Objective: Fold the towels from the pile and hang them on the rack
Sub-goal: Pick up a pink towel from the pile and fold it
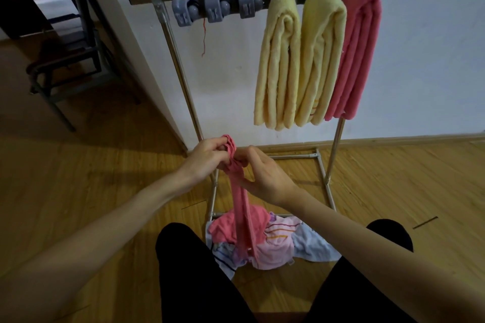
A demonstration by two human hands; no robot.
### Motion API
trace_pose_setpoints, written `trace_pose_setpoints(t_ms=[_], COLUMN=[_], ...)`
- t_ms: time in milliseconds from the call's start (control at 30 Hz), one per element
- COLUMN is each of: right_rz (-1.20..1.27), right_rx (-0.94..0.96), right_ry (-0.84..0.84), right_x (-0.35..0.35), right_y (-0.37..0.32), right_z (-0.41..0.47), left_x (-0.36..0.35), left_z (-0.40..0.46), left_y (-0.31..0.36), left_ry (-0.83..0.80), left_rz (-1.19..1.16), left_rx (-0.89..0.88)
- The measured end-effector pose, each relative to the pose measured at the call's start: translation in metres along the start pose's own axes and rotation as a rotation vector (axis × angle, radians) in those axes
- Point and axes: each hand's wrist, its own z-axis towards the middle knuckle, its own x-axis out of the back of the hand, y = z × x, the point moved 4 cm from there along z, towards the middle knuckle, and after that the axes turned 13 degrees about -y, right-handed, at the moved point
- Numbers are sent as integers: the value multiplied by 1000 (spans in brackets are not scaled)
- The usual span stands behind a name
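Three folded terry towels (two pale yellow, one pink) hang at the right of the grey clip rack, three left clips bare, while left hand and right hand pinch a bunched pink cloth towel above the near floor pile.

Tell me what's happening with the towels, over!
Both hands grip pink towel, bunched, above pile. Three hung on rack. Nothing blocking.

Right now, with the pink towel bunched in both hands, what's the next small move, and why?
Probably lift the pink towel clear of the pile. Its tail hangs into the pile, and both the left hand and right hand grip only its bunched top, so it cannot be folded yet.
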Motion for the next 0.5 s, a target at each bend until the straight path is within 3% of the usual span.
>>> trace_pose_setpoints(t_ms=[133, 267, 500], right_rz=[48, 106, 172], right_rx=[-43, -117, -136], right_ry=[17, 14, 30], right_x=[7, 15, 26], right_y=[4, 14, 18], right_z=[2, 4, 5], left_x=[5, 16, 16], left_z=[-1, -2, 9], left_y=[-1, -7, -18], left_ry=[50, 196, -7], left_rz=[92, 590, 385], left_rx=[-36, -92, -208])
